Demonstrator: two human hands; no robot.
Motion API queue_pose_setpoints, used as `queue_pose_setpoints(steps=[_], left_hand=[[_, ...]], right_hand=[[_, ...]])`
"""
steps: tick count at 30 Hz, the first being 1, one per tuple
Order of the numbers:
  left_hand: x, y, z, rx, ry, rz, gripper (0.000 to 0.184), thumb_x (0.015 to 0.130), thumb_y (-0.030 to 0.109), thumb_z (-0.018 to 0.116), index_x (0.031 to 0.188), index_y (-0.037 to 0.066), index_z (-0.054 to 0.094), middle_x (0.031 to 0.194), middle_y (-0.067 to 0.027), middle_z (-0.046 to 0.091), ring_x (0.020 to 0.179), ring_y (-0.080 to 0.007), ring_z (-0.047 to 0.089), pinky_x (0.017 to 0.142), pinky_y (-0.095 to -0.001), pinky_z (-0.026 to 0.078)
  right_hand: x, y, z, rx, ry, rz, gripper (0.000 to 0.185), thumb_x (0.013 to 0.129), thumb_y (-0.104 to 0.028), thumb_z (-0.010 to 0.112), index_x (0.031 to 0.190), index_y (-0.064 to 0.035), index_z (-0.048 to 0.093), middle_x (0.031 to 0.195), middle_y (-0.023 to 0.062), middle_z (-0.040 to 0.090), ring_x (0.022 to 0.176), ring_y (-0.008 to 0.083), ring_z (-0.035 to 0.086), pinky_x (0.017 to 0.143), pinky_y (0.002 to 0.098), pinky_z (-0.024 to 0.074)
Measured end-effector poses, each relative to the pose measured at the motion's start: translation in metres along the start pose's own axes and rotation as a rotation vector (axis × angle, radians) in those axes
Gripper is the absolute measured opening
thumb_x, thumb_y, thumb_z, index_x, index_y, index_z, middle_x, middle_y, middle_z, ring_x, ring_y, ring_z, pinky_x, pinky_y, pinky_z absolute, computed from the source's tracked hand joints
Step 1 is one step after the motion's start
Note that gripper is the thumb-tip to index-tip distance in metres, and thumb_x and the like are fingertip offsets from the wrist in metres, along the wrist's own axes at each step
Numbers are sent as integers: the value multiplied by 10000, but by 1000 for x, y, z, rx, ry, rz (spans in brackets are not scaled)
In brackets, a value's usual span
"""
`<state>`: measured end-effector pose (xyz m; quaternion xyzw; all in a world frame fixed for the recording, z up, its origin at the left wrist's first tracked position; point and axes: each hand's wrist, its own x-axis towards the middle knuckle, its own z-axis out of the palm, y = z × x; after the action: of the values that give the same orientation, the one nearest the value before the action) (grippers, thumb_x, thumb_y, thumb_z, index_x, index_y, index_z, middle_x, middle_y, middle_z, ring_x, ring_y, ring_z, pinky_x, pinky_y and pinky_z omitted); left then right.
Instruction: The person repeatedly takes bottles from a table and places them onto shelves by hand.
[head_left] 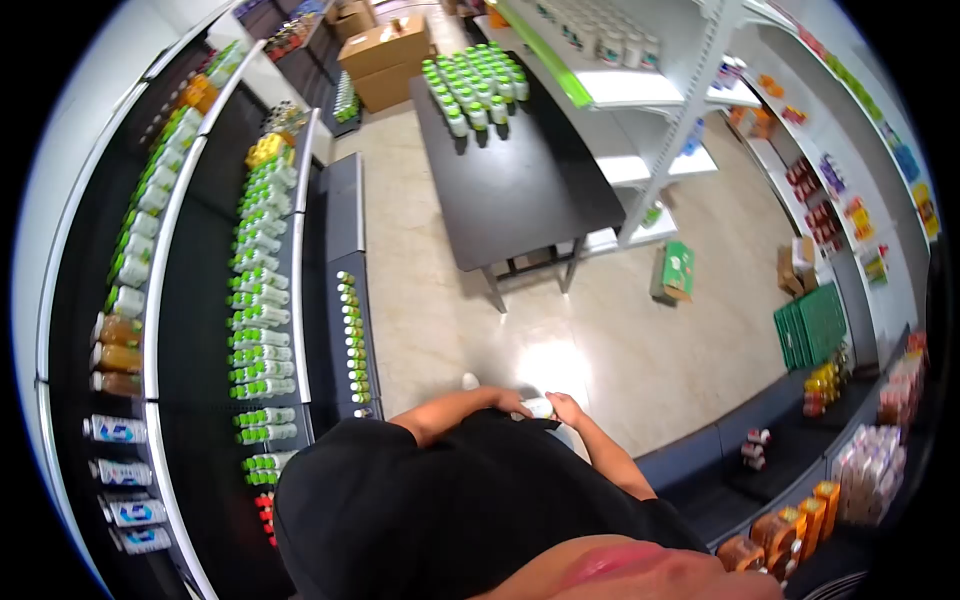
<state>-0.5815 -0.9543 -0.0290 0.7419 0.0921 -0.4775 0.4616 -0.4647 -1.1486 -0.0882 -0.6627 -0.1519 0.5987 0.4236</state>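
A small white bottle [538, 407] is held low in front of my black shirt. My left hand [512, 402] is closed around its left end. At its other end, the fingers of my right hand [566, 407] are bent and pressed against it. The bottle's label and cap are too small to make out. Ahead of me stands a dark table [505, 190], with rows of white bottles with green caps [478, 115] grouped at its far end.
On my left, a tall shelf [150, 300] holds many green-capped bottles [262, 345] and jars. White shelves [630, 90] stand behind the table. A green carton [678, 270] lies on the floor, with a green crate [808, 328] to the right. Low shelving [690, 458] curves along my right.
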Motion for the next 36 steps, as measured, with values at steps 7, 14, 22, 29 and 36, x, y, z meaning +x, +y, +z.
queue_pose_setpoints(steps=[7, 14, 22, 29, 36], left_hand=[[-117, -31, -28, -457, 423, 89, 658, 839, 553, 612, 1093, -53, 647, 964, -155, 672, 844, -218, 652, 752, -342, 506], [-210, -157, -51, -801, 888, 444, 451, 996, 181, 513, 1384, -27, 419, 1208, -104, 588, 985, -144, 590, 884, -306, 487], [-340, -225, -76, -905, 996, 545, 495, 1008, 310, 474, 1393, 2, 436, 1209, -52, 577, 1027, -122, 533, 878, -277, 435], [-328, -314, -142, -1062, 943, 356, 426, 1006, 374, 438, 1265, 53, 543, 1047, -36, 626, 859, -114, 601, 773, -260, 474], [-317, -321, -295, -1157, 1082, 341, 383, 973, 337, 467, 1194, 50, 592, 933, -30, 642, 822, -116, 595, 692, -255, 487]], right_hand=[[66, -110, 63, 34, -183, 266, 401, 903, -456, 464, 754, -106, 590, 520, -3, 447, 424, 121, 431, 423, 280, 397], [126, -247, 193, 85, -247, 160, 390, 887, -466, 471, 828, -104, 604, 530, -11, 450, 439, 116, 445, 483, 278, 476], [160, -302, 316, 160, -451, 235, 433, 954, -493, 405, 893, -99, 574, 556, -20, 429, 456, 98, 416, 555, 273, 502], [217, -318, 323, -158, -519, 137, 607, 994, -562, 313, 1202, -33, 525, 802, 59, 611, 618, 103, 552, 555, 234, 474], [272, -401, 325, -11, -572, -164, 482, 967, -388, 537, 1282, -31, 459, 900, 74, 618, 802, 147, 604, 747, 289, 499]])
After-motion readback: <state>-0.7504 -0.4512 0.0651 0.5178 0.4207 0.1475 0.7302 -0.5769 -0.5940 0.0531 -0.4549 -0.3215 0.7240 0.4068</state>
